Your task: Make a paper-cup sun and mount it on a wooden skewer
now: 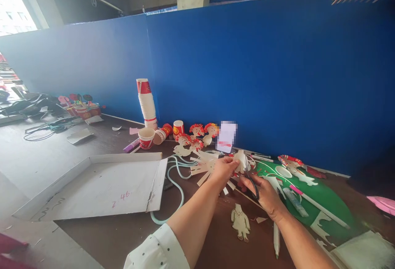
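My left hand pinches a small pale paper piece over the crowded part of the table. Closed around the dark handles of a pair of scissors, my right hand is just to the right, with the blades against the paper. Beside my left hand lies a cut paper cup, its sides splayed into strips. Below both hands a paper body cutout with drawn outlines lies flat. A pale marker rests under my right forearm.
An open shallow white box stands on the left. Behind are a tall stack of paper cups and several red-fringed paper figures. A green mat with scraps and pens lies right. A blue partition closes off the back.
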The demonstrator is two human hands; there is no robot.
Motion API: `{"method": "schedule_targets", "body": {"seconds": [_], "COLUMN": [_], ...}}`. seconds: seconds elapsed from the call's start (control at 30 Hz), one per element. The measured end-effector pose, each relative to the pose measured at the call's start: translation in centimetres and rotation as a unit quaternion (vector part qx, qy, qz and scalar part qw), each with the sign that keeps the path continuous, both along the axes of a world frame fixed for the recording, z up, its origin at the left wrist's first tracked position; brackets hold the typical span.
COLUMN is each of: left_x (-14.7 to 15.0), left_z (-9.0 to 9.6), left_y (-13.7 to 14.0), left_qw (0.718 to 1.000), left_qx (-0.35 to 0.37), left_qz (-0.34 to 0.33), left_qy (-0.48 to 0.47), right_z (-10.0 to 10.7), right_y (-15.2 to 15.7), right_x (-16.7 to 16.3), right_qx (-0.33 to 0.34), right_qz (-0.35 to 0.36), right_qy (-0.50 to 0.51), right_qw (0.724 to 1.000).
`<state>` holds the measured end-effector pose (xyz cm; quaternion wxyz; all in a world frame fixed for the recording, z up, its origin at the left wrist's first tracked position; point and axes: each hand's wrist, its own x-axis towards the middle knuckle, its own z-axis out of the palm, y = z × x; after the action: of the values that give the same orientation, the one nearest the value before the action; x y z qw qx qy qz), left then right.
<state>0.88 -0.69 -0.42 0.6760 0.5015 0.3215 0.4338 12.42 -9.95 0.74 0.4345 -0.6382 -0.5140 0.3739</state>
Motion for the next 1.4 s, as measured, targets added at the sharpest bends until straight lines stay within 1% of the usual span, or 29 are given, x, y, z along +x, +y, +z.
{"method": "schedule_targets", "body": {"seconds": [0.13, 0.23, 0.4, 0.57, 0.7, 0.9, 1.13, 1.3, 1.4], "left_x": [-0.1, -0.1, 0.0, 0.1, 0.1, -0.2, -0.3, -0.3, -0.3], "left_z": [0.1, 0.2, 0.1, 0.2, 0.6, 0.9, 1.5, 1.7, 1.7], "left_y": [-0.1, -0.2, -0.3, -0.4, -0.5, -0.6, -1.0, -1.1, -1.1], "left_qw": [0.999, 0.998, 0.996, 0.997, 0.997, 0.996, 0.997, 0.997, 0.998], "left_qx": [0.017, 0.032, 0.038, 0.026, 0.013, 0.019, -0.006, 0.000, -0.008], "left_qz": [-0.015, -0.013, -0.020, -0.021, -0.019, -0.018, -0.021, -0.023, -0.021], "left_qy": [0.032, 0.059, 0.080, 0.073, 0.079, 0.082, 0.073, 0.069, 0.059], "right_z": [0.4, 0.4, 0.0, -0.4, -0.2, 0.0, -0.1, -0.1, -0.2], "right_y": [-0.1, -0.1, 0.0, 0.1, 0.0, 0.0, 0.1, 0.1, 0.1], "right_x": [-0.3, -0.4, -0.2, 0.1, 0.1, 0.1, 0.2, 0.2, 0.2], "right_qx": [0.006, 0.007, 0.017, 0.025, 0.030, 0.032, 0.036, 0.035, 0.034], "right_qz": [-0.025, -0.046, -0.047, -0.047, -0.042, -0.038, -0.041, -0.041, -0.044], "right_qy": [0.025, 0.048, 0.032, 0.034, 0.011, -0.026, -0.036, -0.033, -0.034], "right_qw": [0.999, 0.998, 0.998, 0.998, 0.999, 0.998, 0.998, 0.998, 0.998]}}
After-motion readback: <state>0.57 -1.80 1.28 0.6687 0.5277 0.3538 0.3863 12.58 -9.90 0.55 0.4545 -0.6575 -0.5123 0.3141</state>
